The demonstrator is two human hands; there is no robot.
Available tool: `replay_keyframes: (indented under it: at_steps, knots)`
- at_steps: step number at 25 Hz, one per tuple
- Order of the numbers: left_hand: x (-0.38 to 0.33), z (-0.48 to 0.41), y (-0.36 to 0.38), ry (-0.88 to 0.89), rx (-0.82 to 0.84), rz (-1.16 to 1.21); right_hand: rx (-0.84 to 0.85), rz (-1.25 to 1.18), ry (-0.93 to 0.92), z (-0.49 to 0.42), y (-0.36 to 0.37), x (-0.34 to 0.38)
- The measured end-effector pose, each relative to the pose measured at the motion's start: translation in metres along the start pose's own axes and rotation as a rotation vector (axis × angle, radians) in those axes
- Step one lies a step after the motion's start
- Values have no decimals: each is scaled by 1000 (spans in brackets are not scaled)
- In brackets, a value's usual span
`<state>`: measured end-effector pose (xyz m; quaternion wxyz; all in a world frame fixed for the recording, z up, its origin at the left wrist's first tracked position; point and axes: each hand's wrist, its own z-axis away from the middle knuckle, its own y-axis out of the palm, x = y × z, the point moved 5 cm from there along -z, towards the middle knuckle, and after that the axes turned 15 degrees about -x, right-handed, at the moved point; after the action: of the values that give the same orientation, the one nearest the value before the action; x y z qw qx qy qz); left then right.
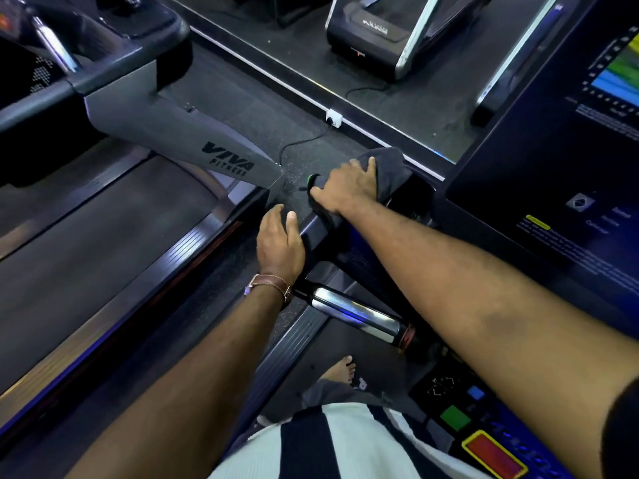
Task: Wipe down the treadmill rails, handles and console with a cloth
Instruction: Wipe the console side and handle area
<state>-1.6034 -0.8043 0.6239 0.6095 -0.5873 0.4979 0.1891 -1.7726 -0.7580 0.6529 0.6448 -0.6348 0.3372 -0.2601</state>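
Note:
My right hand [347, 188] presses a dark grey cloth [389, 167] onto the end of the treadmill's left handle bar [316, 233], fingers curled over the cloth. My left hand [278, 245] hovers just left of that black bar with its fingers loosely bent, holding nothing. A chrome grip sensor [358, 318] lies on the handle below both hands. The console screen [560, 188] fills the right side, lit with text and a coloured picture.
A neighbouring Viva Fitness treadmill [193, 140] with its belt [86, 236] stands to the left. A wall socket and cable [333, 117] sit on the floor ahead. Console buttons [494, 451] glow at the lower right. My bare foot [340, 369] stands on the belt.

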Motion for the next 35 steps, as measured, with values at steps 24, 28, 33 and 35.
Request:
replay_keyframes:
  at_steps: [24,28,33,35]
  knots:
    - [-23,2,42,352,342,-563,-95,-84,59,-17,9,-24]
    - [-36,-8,65,337,395,-511,-44,-248,670,-46,16,-105]
    - [-32,-11,75,367,390,-545,-12,-175,506,-52,14,-80]
    - [-31,-12,76,361,411,-542,8,-220,445,-54,6,-73]
